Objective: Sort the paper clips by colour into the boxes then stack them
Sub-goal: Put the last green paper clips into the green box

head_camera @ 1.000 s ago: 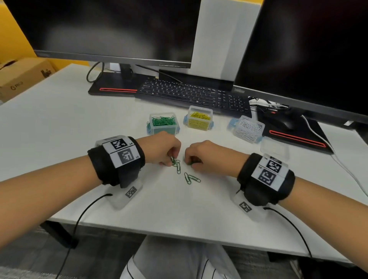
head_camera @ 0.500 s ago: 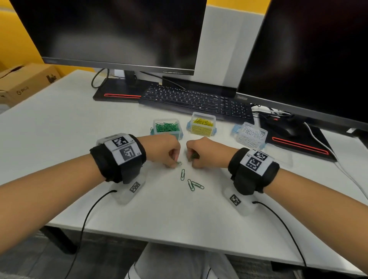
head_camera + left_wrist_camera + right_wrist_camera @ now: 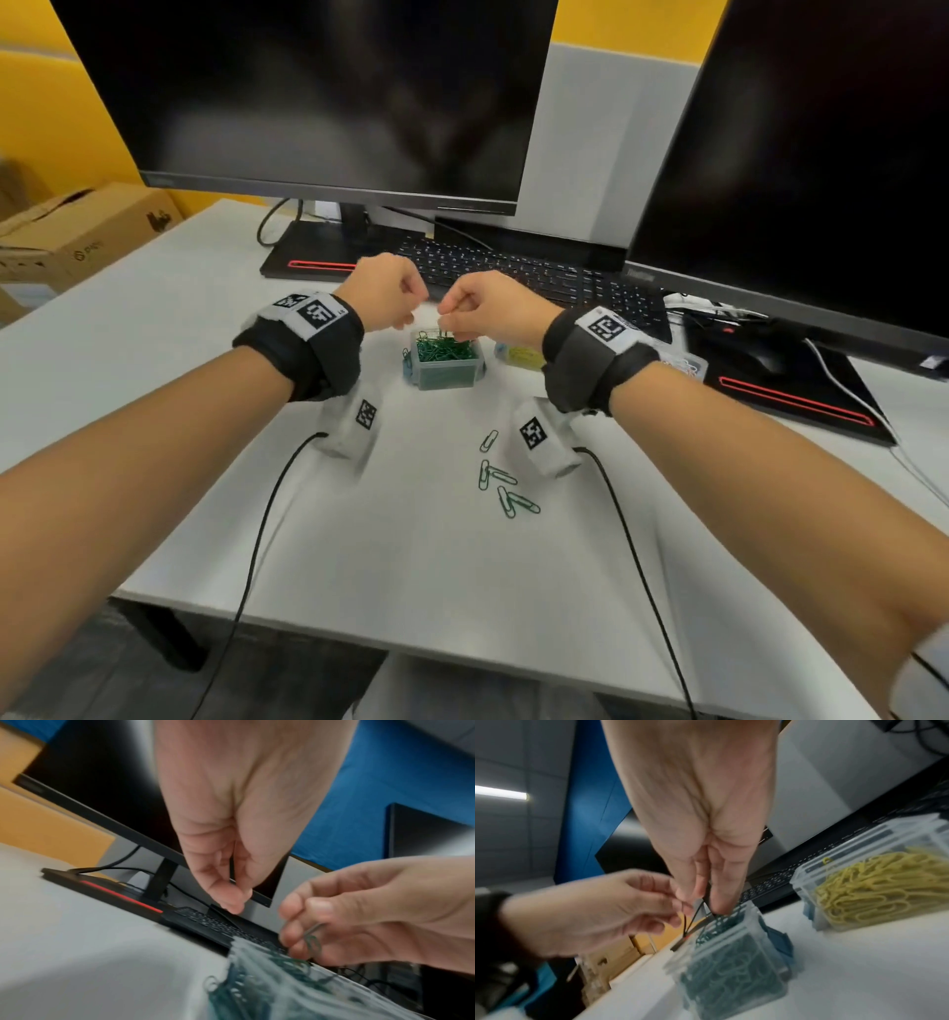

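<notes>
Where it sits heaped, the green-clip box [image 3: 445, 360] is clear.

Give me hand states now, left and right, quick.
Left hand: fingers curled, cannot tell whether it holds anything.
Right hand: pinching green paper clips above the green clip box.

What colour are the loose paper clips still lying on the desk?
Green. The loose paper clips show best in the head view, lying on the white desk.
</notes>
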### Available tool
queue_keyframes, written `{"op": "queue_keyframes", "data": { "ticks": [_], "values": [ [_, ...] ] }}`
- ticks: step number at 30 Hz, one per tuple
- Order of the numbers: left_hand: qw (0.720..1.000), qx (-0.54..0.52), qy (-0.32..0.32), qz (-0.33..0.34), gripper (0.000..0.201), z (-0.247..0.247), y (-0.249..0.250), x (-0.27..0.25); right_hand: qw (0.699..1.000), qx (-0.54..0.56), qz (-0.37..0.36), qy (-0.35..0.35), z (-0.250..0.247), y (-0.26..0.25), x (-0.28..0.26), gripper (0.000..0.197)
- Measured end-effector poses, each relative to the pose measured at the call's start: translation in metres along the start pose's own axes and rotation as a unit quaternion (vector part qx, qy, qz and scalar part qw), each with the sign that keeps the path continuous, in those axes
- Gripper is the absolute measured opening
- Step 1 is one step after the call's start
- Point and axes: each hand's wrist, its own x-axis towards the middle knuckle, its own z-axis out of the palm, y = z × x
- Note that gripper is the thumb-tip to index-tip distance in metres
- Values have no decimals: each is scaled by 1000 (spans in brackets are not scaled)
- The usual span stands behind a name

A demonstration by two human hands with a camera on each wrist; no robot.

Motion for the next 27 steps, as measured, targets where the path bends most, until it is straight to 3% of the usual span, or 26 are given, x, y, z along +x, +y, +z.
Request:
{"op": "queue_keyframes", "data": {
  "ticks": [2,5,7,9,10,13,17,19,21,24,27],
  "values": [
    [999,27,-12,-30,16,-2,-16,4,1000,11,4,25,-3,2,0,13],
    [980,122,-155,-12,24,5,-36,5,998,-20,-1,63,-20,9,-15,12],
    [967,147,-207,4,33,11,-42,4,980,-196,6,-37,-29,20,-34,13],
    [966,152,-207,25,35,15,-44,4,931,-314,42,-179,-25,36,-53,14],
    [967,150,-205,34,33,15,-43,4,924,-316,55,-210,-21,42,-63,12],
    [968,134,-207,51,28,17,-41,5,948,-262,36,-179,-11,52,-81,6],
    [970,111,-214,21,28,15,-44,4,920,-340,18,-193,-6,52,-87,4],
    [974,8,-224,-31,28,11,-46,0,913,-361,10,-189,-2,54,-87,5],
    [962,-117,-230,-88,23,11,-44,-8,926,-333,-2,-176,1,50,-88,7],
    [953,-192,-206,-112,16,18,-42,-14,951,-253,-62,-167,6,37,-85,22],
    [968,-167,-145,-120,7,25,-40,-13,942,-266,-98,-179,19,28,-86,19]
  ]
}}
